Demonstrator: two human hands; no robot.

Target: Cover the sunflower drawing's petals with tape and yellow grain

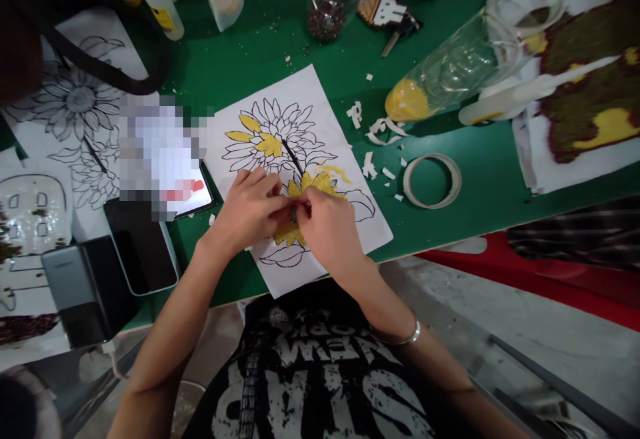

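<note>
A white sheet [345, 152] with outlined flowers lies on the green table, turned at an angle. Some petals of the upper flower and much of the lower flower [321, 184] are covered in yellow. Over the lower flower, my left hand [253, 207] and my right hand [327, 225] meet with fingertips pinched close together. Whatever is between the fingers of either hand is too small or hidden to make out. Loose yellow grains lie on the paper to the right of the lower flower.
Right of the sheet are paper scraps [369, 165], a tape roll [456, 189], a bottle with yellow grains [407, 100] and a glue bottle [510, 100]. Phones [143, 252] and a power bank [85, 289] sit left. Keys [393, 42] and another bottle [325, 19] stand beyond.
</note>
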